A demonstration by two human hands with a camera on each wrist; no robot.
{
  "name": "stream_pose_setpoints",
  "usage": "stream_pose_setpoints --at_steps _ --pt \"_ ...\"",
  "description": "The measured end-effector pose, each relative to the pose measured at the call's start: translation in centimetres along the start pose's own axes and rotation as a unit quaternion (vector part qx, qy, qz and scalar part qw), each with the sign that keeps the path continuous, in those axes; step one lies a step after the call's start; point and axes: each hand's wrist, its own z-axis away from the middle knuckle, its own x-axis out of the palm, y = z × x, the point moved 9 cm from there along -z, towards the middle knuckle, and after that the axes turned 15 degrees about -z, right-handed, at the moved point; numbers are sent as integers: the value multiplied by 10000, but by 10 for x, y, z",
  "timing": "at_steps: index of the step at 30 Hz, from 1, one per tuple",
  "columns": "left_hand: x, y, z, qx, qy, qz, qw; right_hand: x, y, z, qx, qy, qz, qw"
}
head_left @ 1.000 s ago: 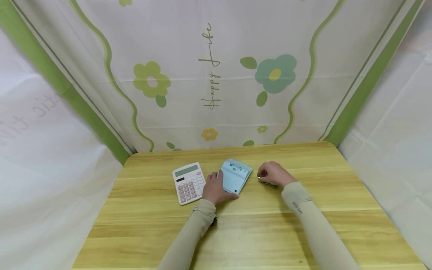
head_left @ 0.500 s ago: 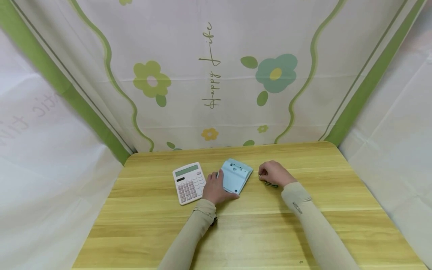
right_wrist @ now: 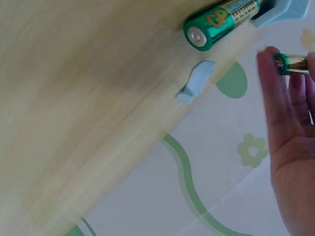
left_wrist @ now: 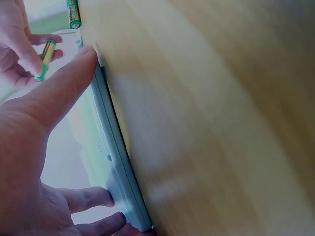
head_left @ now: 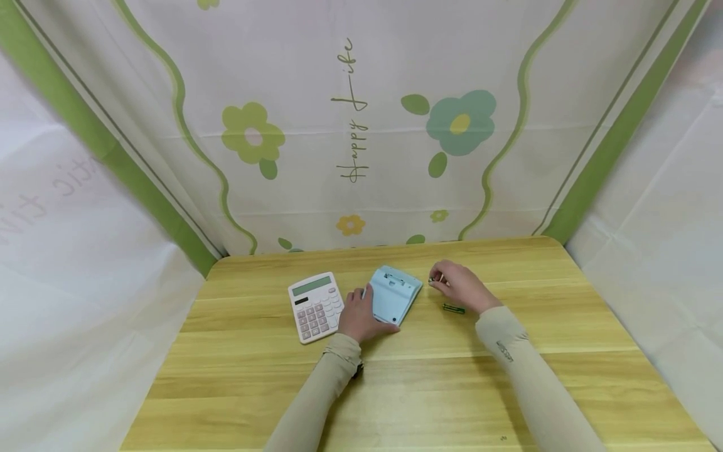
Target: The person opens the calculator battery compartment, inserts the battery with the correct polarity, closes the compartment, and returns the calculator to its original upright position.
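A light blue calculator [head_left: 393,296] lies face down on the wooden table, its battery slot uncovered near the far end. My left hand [head_left: 359,319] grips its near left corner, thumb along the near edge and fingers at the left side. To the right of it, my right hand [head_left: 462,287] pinches a small green and gold battery [left_wrist: 47,58] between thumb and fingers, above the table. A second green battery [right_wrist: 221,22] lies on the table near that hand. The right wrist view also shows a small light blue cover piece [right_wrist: 197,81] on the table, hidden in the head view.
Left of the blue calculator, a white calculator [head_left: 316,307] lies face up, close to my left hand. Behind the wooden table [head_left: 237,389] hangs a white curtain [head_left: 305,75] with printed flowers, and more white cloth hangs at both sides.
My right hand has lifted a battery and moved slightly up and away from the other battery, which stays on the table. My left hand and the calculators have kept their places.
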Motion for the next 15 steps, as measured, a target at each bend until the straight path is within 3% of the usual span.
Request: stream_pose_setpoints --at_steps 6,15 --pt "0 1 2 -11 -48 36 10000 -5 -6 2 -229 282 -291 9989" --pt "1 -1 -1 -20 -24 30 10000 -11 -9 3 -238 447 -485 9975"
